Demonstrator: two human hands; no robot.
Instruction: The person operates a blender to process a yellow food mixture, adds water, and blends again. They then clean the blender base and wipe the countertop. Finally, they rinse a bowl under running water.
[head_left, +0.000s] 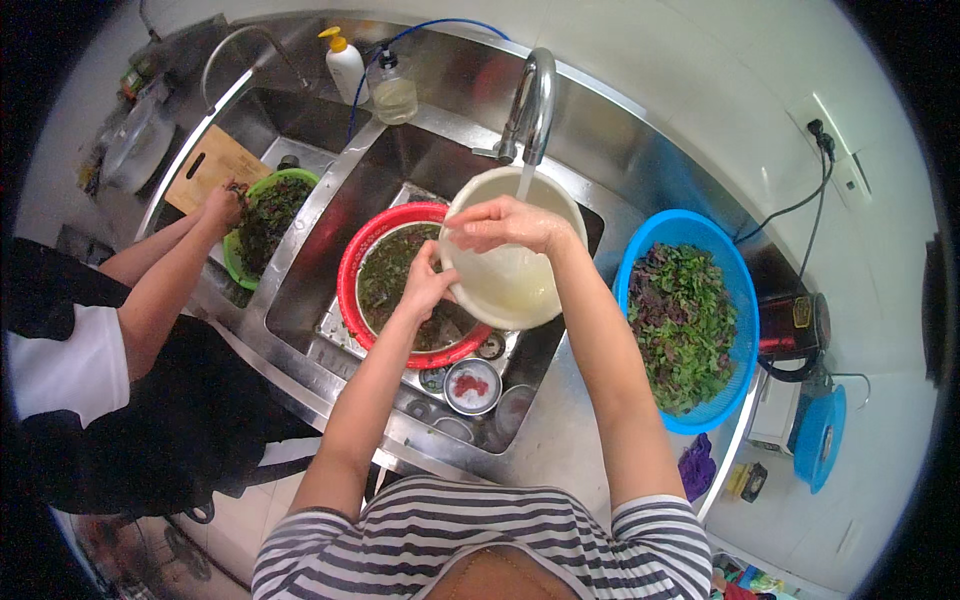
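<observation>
Water runs from a chrome faucet (537, 105) into a cream plastic basin (517, 289), tilted over the sink. My left hand (430, 283) grips the basin's left rim. Over the basin's mouth is my right hand (517, 223), fingers extended and holding nothing; whether it touches the far rim is hard to tell. Partly under the cream basin stands a red basin (350, 262) with a pale interior, in which leafy greens (382, 281) lie in water. On the counter at right, a blue plastic colander (750, 330) holds a heap of green and purple leaves (682, 322).
At left, a co-worker's hands (221, 206) handle leaves over a green basin (244, 274) beside a wooden cutting board (214, 165). Small metal bowls (472, 386) sit at the sink's near end. Pump bottles (395, 97) stand behind. A dark red kettle (795, 326) is beyond the colander.
</observation>
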